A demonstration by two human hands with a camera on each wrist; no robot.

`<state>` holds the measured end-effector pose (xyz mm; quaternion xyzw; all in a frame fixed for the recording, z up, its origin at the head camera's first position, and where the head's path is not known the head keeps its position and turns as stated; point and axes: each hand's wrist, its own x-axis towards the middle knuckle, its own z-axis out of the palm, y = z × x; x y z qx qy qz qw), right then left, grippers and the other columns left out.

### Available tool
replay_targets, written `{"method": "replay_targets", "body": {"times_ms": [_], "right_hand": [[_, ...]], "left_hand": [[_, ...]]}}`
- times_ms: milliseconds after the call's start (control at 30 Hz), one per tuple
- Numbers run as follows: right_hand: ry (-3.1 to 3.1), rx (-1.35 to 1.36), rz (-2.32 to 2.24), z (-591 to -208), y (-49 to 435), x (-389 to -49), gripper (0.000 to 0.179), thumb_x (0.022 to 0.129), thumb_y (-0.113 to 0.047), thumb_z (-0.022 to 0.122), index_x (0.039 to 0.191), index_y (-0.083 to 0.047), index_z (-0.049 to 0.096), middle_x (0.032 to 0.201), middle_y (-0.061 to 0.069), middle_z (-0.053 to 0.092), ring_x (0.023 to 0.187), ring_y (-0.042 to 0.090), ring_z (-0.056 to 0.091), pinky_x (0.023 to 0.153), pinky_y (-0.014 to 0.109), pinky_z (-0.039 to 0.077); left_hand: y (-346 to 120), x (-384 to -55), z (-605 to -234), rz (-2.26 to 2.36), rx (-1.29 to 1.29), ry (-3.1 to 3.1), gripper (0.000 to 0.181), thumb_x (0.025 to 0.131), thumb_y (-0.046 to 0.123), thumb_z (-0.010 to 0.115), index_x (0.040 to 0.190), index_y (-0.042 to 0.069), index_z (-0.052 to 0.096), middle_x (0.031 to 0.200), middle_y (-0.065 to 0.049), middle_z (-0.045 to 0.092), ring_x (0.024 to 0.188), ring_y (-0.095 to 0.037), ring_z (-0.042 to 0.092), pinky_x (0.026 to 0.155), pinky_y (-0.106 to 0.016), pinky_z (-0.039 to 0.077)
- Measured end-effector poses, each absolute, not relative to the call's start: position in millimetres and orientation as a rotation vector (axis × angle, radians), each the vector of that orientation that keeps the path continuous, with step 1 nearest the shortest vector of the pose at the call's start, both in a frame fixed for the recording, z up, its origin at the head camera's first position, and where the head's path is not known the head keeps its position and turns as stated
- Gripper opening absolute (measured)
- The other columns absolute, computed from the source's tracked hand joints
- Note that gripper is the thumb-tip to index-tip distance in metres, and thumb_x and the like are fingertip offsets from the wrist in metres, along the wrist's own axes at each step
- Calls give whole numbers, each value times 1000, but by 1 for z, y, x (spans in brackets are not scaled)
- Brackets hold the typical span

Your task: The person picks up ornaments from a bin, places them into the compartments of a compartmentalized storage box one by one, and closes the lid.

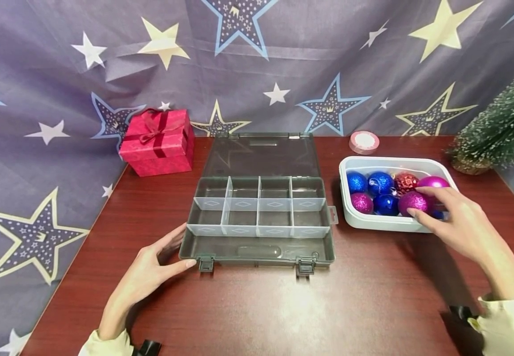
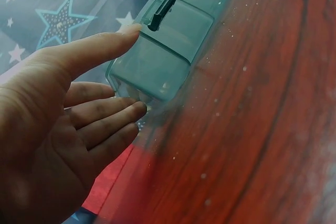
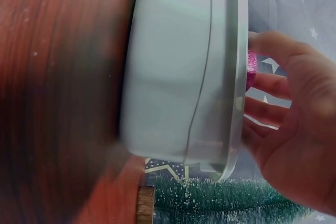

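Note:
A grey see-through organizer box (image 1: 257, 252) lies with its lid (image 1: 261, 155) folded back; clear dividers split its rear part into small compartments, with a long one in front. My left hand (image 1: 150, 269) is at its front left corner, thumb and fingers spread around that corner. In the left wrist view, the thumb tip of this hand (image 2: 63, 114) meets the box near a dark latch (image 2: 164, 9). Over the white tub (image 1: 372, 223), my right hand (image 1: 466, 227) has thumb and fingers around a purple glitter ball ornament (image 1: 412, 203). Blue, red and pink ball ornaments lie beside it.
A red gift box (image 1: 159, 148) with a dark ribbon stands at the back left. Behind the tub is a roll of pink tape (image 1: 364, 142). A small frosted tree (image 1: 497, 123) stands at the back right, before a star-patterned cloth (image 1: 257, 84).

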<state>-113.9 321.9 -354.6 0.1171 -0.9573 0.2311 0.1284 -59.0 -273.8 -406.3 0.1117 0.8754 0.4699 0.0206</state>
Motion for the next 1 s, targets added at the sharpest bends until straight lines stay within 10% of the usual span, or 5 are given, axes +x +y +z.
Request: {"method": "replay_targets", "body": {"times_ms": [100, 200, 333, 600, 1000], "right_hand": [[-2766, 333, 717, -356, 322, -113, 52, 90, -19, 83, 132, 2, 61, 124, 32, 58, 109, 52, 55, 88, 68, 42], [-2738, 328, 755, -356, 322, -113, 51, 90, -19, 83, 132, 0, 63, 124, 29, 60, 109, 49, 57, 101, 37, 45], [-2696, 333, 787, -357, 321, -113, 49, 89, -18, 84, 131, -1, 64, 123, 25, 63, 105, 42, 61, 85, -1, 23], [-2602, 371, 844, -359, 320, -115, 47, 87, -13, 85, 129, -1, 67, 120, 22, 66, 99, -19, 43, 85, -4, 27], [-2486, 372, 964, -356, 309, -116, 50, 83, -3, 86, 130, -7, 70, 118, -30, 56, 99, -18, 53, 87, -1, 37]], "left_hand": [[-274, -58, -406, 1467, 349, 2707, 80, 88, 22, 86, 157, 14, 47, 139, -9, 64, 127, -18, 61, 100, -10, 42], [-274, -58, -406, 1475, 350, 2703, 79, 88, 21, 86, 157, 15, 47, 139, -9, 65, 126, -18, 62, 100, -11, 43], [-274, -57, -407, 1477, 356, 2707, 79, 88, 20, 86, 157, 14, 47, 138, -9, 65, 125, -17, 62, 100, -11, 43], [-276, -57, -410, 1458, 335, 2714, 81, 87, 22, 87, 157, 12, 47, 139, -6, 64, 124, -8, 61, 99, -11, 44], [-276, -60, -410, 1468, 367, 2716, 79, 88, 20, 86, 156, 12, 48, 138, -9, 65, 124, -9, 62, 100, -11, 44]]}}
